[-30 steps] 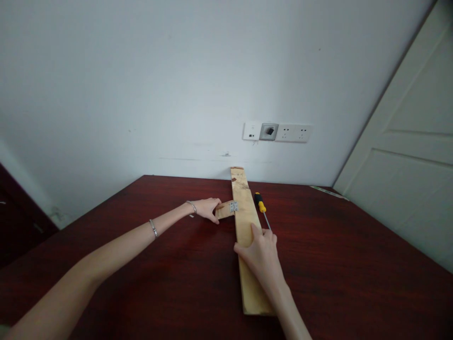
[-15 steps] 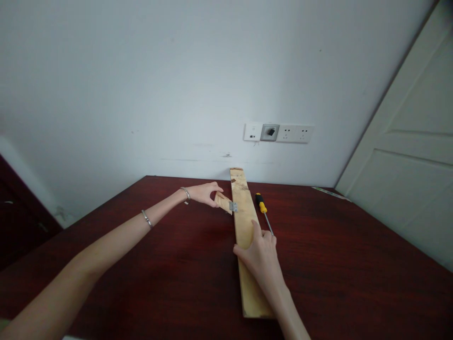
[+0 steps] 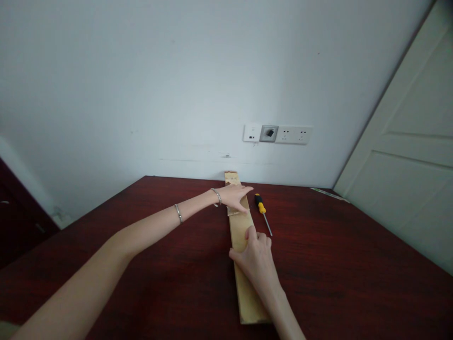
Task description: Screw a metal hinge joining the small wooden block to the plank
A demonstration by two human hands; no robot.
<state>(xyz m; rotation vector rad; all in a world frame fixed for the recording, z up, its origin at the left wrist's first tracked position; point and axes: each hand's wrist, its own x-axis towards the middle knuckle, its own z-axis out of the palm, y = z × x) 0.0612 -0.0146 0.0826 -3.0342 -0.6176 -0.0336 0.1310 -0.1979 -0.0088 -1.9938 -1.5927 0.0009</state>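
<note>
A long, pale wooden board (image 3: 242, 278) lies lengthwise on the dark red table, its far end near the wall. My right hand (image 3: 257, 257) grips it across the width, thumb at the left edge and fingers at the right. Farther along, my left hand (image 3: 235, 196) spreads over the board with thumb and fingers apart. Beneath that hand a small wooden piece (image 3: 232, 212) shows on the board, partly covered; the metal hinge is hidden. Just right of the board rests a screwdriver (image 3: 262, 208) with a black and yellow handle, its shaft pointing toward me.
The dark red table (image 3: 336, 264) extends to both sides. Behind it rises a white wall (image 3: 177, 94) with a row of sockets (image 3: 293, 135). A pale door panel (image 3: 410, 141) stands at the right, and a thin flat strip (image 3: 329, 194) lies at the table's back right.
My left hand has let go of the small hinged wooden piece, which now lies folded over the board, and has moved right across it. The board has shifted slightly left, still in my right hand.
</note>
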